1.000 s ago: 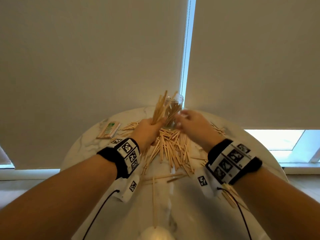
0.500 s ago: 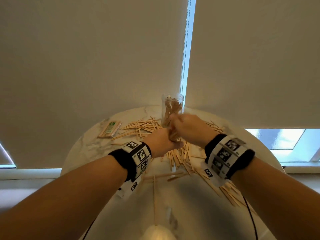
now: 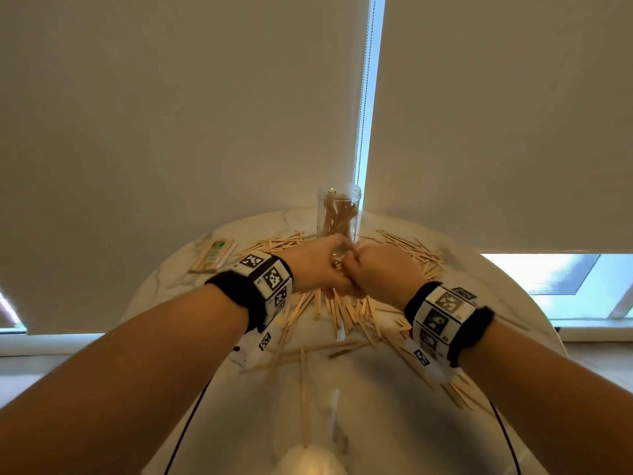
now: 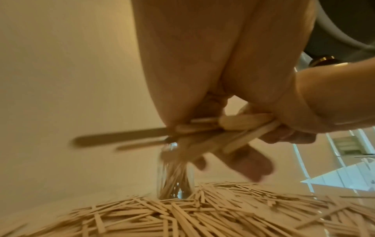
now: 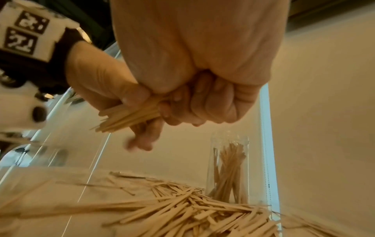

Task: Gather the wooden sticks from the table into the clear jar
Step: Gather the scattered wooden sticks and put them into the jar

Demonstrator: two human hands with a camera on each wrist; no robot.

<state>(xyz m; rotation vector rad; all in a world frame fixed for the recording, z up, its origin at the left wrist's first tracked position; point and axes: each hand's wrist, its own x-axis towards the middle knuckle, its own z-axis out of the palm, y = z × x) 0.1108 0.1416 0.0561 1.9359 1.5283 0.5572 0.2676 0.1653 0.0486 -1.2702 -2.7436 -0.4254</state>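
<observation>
The clear jar [image 3: 337, 214] stands upright at the far side of the round marble table [image 3: 376, 406], partly filled with wooden sticks. A loose pile of sticks [image 3: 342, 310] spreads in front of it and to both sides. My left hand [image 3: 322, 265] and right hand [image 3: 373, 272] meet knuckle to knuckle just in front of the jar's base, above the pile. In the right wrist view both grip one bundle of sticks [image 5: 129, 118]: my left hand [image 5: 105, 83] holds it and my right hand [image 5: 202, 99] curls round its end. That bundle [image 4: 233, 128] hangs above the jar [image 4: 174, 173].
A wrapped pack of sticks [image 3: 214, 255] lies at the table's back left. Single sticks [image 3: 303, 389] point toward me on the near part. Roller blinds and a bead chain [image 3: 363, 97] hang right behind the jar. The table's rim [image 3: 161, 293] curves close on the left.
My left hand held a bundle upright at the jar's mouth a second ago; it has dropped to the pile. Both hands have closed together on a new bundle in front of the jar.
</observation>
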